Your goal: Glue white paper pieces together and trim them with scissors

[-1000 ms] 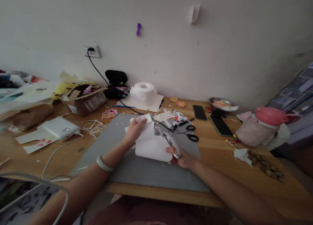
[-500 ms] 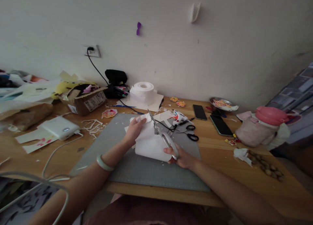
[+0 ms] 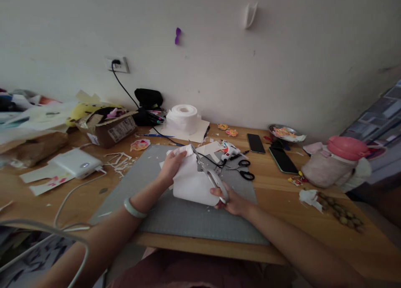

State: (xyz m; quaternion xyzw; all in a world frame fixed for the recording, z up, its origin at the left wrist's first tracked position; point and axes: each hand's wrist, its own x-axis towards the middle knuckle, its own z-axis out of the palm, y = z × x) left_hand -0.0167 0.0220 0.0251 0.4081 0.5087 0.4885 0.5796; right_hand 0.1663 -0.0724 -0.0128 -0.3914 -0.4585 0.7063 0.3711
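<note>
One left hand (image 3: pixel 173 166) pinches one white sheet (image 3: pixel 191 185); one right hand (image 3: pixel 231 200) clasps one pair of scissors (image 3: pixel 208 172), partly hidden in the grip

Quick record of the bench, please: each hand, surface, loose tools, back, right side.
Left hand: holds white sheet
Right hand: holds silver scissors at the sheet's right side
Surface: gray cutting mat on wooden table
Loose tools: black-handled scissors, apparent glue gun
Back: white roll
Right side: farther phone, nearer phone, pink-lidded container
</note>
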